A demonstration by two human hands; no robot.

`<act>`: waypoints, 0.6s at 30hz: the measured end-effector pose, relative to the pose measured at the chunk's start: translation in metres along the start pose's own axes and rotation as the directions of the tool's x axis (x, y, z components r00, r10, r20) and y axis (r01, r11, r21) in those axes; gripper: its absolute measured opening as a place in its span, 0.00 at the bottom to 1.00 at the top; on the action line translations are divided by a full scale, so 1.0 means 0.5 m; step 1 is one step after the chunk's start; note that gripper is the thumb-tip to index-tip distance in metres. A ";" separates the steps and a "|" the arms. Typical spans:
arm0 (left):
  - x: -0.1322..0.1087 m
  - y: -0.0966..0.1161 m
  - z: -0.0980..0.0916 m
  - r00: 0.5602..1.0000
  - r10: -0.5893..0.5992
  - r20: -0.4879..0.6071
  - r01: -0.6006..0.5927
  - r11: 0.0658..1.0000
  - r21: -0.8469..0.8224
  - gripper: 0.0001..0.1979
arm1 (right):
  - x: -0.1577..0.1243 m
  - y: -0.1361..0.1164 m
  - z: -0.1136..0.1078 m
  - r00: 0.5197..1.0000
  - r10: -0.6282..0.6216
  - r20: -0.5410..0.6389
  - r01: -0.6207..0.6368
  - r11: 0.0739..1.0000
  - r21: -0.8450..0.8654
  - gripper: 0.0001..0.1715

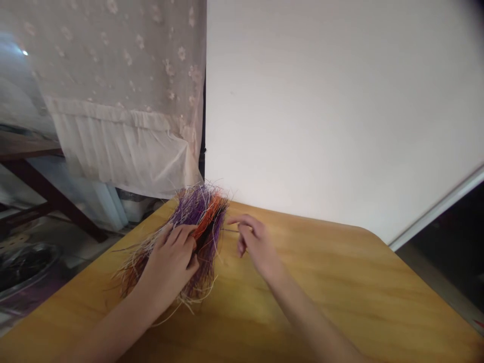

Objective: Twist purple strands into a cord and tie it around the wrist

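Your left hand clasped the purple-and-orange fibre bundle; your right hand curled just beside it, its grip impossible to tell

White wall fills the rear right; sheer embroidered curtain hangs rear left, backlit, its gathered hem above a dark wooden table frame; yellow wooden tabletop has a rounded corner; white-framed panel edge runs along the right.
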State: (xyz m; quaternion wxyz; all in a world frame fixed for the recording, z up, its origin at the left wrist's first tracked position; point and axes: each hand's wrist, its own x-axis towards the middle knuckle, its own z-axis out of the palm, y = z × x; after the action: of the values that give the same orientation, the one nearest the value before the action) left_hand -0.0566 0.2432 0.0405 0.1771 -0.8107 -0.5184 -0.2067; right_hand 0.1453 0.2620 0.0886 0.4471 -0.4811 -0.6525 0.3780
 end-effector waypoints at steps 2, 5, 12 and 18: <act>0.001 -0.004 0.000 0.999 -0.049 0.013 0.049 0.998 -0.050 0.05 | -0.008 0.016 0.037 0.999 -0.024 0.029 0.025 0.999 -0.042 0.19; -0.002 -0.010 0.004 0.993 -0.109 0.042 0.114 0.984 -0.138 0.03 | -0.022 0.036 0.081 0.993 -0.095 0.063 0.104 0.984 -0.146 0.19; -0.008 -0.028 0.013 0.986 -0.124 0.114 0.154 0.939 -0.307 0.07 | -0.034 0.055 0.101 0.987 -0.086 0.135 0.120 0.958 -0.262 0.21; -0.001 -0.045 0.014 0.991 -0.073 0.114 0.112 0.914 -0.390 0.11 | -0.013 0.071 0.100 0.983 0.084 0.160 -0.067 0.992 -0.109 0.11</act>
State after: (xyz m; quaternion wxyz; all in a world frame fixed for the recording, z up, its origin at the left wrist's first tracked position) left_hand -0.0763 0.2554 0.0361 -0.0257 -0.8134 -0.5116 -0.2757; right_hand 0.1094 0.2614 0.0386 0.3517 -0.4950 -0.6871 0.3990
